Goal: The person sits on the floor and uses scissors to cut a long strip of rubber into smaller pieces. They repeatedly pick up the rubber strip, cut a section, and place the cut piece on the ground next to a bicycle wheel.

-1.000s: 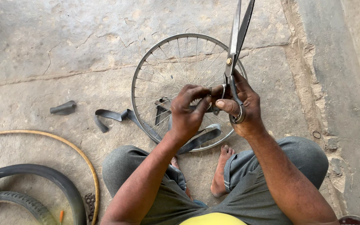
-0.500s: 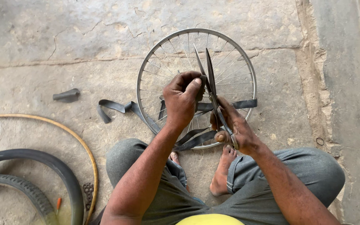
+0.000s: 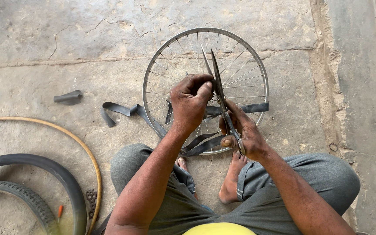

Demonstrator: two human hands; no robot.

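Between both hands, long steel scissors

Shiny metal wheel rim, steel scissors — matt, probably rubber strip, rough concrete floor

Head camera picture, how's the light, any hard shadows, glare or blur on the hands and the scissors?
Head view: soft, even daylight, with only faint shadows on the concrete floor. The left hand, right hand and scissors look sharp, with no clear motion blur. The blades and the wheel rim show a mild sheen, no harsh glare. The tyres at the lower left are cut off by the edge.
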